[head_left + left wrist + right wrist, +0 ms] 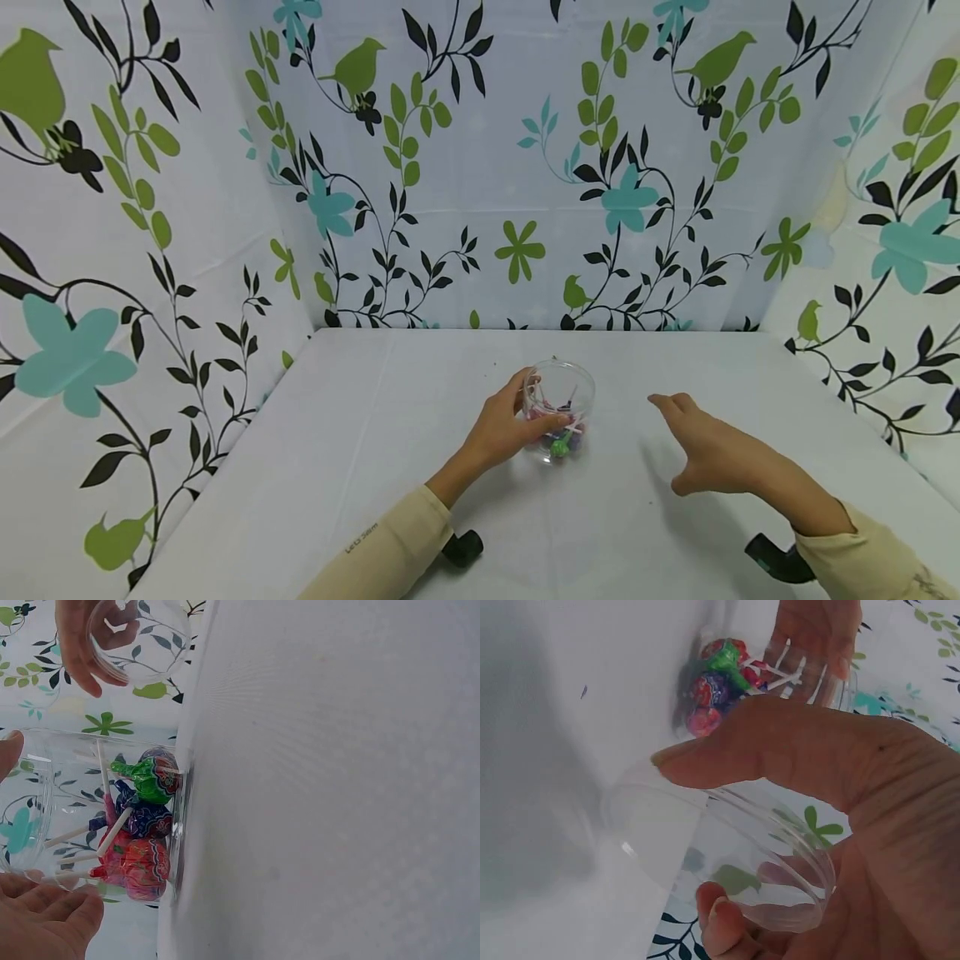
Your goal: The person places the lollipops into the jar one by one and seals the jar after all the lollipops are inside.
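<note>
A clear jar (591,398) stands upright on the table. Inside it are several wrapped lollipops (150,784), red, green and dark blue, with white sticks. My left hand (501,429) grips the jar from its left side, thumb across the near wall. To the right of the jar, above the table, my right hand (712,454) holds a clear rounded lid (656,832) between its thumb and fingers. The lid is apart from the jar and tilted in the right wrist view; in the head view it hardly shows. The jar's mouth is uncovered.
A white table (360,383) lies under both hands. Patterned cloth (450,175) with birds, leaves and flowers hangs behind it and on both sides. Dark curved pieces (463,548) show beneath both forearms.
</note>
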The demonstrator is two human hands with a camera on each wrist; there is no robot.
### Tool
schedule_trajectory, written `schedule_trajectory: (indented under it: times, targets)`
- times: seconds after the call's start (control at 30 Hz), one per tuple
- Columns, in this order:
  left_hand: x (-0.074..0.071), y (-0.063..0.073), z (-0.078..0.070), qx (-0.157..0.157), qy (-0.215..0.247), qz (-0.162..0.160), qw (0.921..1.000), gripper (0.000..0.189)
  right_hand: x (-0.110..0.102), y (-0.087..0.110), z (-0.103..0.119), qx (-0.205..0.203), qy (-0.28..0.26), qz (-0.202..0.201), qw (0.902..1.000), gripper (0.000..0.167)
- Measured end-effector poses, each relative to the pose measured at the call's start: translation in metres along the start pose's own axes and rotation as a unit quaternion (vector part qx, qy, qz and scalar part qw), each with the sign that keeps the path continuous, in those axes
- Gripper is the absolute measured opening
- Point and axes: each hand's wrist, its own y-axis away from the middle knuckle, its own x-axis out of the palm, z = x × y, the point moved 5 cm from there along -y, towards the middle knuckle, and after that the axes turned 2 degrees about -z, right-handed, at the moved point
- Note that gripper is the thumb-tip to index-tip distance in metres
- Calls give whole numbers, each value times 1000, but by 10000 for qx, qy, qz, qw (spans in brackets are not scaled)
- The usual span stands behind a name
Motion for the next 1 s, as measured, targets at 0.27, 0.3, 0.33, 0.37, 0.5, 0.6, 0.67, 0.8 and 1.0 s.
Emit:
schedule_trajectory:
  times: [0.27,0.3,0.33,0.37,0.5,0.6,0.67,0.8,1.0]
  targets:
    - [-1,0,1,31,43,7,10000,86,14,-5,7,-376,802,72,9960,117]
    - [-1,0,0,28,35,2,10000,86,14,-6,8,-454,859,-71,9952,117]
    - [-2,1,0,23,42,3,10000,86,16,-7,7,-504,857,-193,9949,118]
    - [-2,1,0,23,40,3,10000,87,17,-8,6,-525,776,-298,9952,117]
    - [-1,2,-1,23,20,29,10000,87,28,-11,-5,-568,-94,-560,9968,111]
    - [1,3,-2,-5,23,55,10000,87,34,-11,-16,-501,-763,-722,9932,105]
    - [1,2,-2,10,33,65,10000,86,34,-11,-21,-502,-967,-934,9896,101]
    - [1,1,-2,53,8,55,10000,85,19,-13,-20,-610,-938,-1411,9836,97]
    - [0,2,-2,11,-66,47,10000,86,-9,-24,0,-711,-697,-1637,9815,95]
